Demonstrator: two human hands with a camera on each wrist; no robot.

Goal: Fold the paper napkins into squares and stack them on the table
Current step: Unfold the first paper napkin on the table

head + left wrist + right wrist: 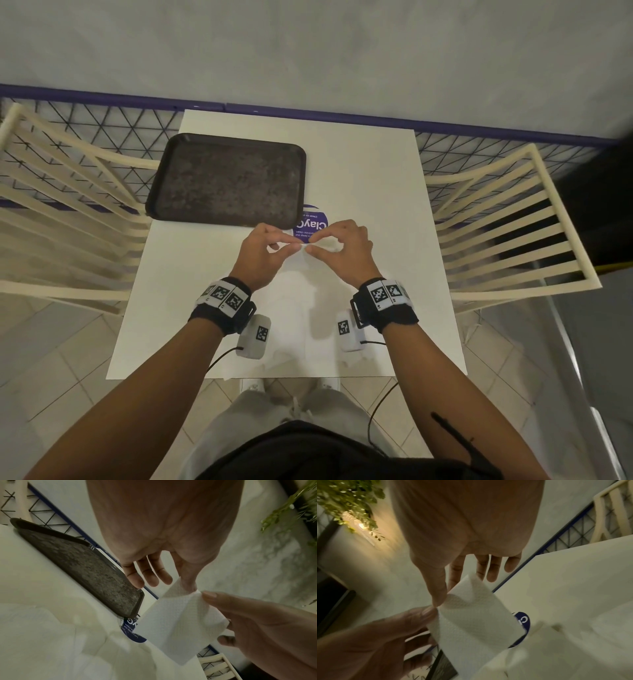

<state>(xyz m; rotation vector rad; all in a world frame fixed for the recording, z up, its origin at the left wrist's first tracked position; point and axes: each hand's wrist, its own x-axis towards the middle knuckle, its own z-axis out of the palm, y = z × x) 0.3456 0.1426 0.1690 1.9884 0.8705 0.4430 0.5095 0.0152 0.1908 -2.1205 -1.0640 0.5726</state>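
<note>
Two hands pinching one napkin above a table.

Seen from the head view, centre of frame: left hand (262, 251) and right hand (344, 248) held close together, each pinching the top edge of a white napkin (180, 620) between thumb and forefinger, other fingers loosely spread. Napkin hanging down, curved, lifted off the white table (376, 178). Dark tray (227, 181) at upper left. Round blue sticker (313, 222) just beyond the hands. More white napkins (42, 635) lying flat on the table, lower centre.
</note>
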